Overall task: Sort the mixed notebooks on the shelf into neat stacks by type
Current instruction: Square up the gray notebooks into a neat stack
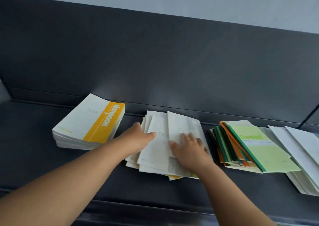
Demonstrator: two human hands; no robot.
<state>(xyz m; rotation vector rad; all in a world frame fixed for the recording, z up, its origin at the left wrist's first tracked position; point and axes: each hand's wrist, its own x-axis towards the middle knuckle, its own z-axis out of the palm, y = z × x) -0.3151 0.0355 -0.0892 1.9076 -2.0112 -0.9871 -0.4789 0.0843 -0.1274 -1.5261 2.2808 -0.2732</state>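
Lying askew at the middle of the shelf [34, 139], the mixed pile [155, 149] of pale notebooks is the one heap not yet squared: covers fan out at different angles, and a yellow corner and a green one poke out at its near edge.

Both hands are on it. The right hand [189, 148] lies flat on the upper covers with its fingers straight and spread, probably pinning the loose books so they do not slide while the other side is worked. The left hand [138, 137] comes in at the pile's left edge with its thumb [151, 134] laid along a top cover. Its fingers are hidden past that edge, so I cannot tell whether they clasp some books or only push against them.

Three other groups also lie on the shelf. Just left of the pile is the yellow-banded stack [89, 122], edges aligned, which looks finished. To the right is the green-topped stack [264, 149], its green and orange spines stepped sideways, so type seems settled but neatness is not. Beyond it, at the frame's edge, is a slanted white spread [296, 149]. A dark back panel [155, 61] rises behind them all.
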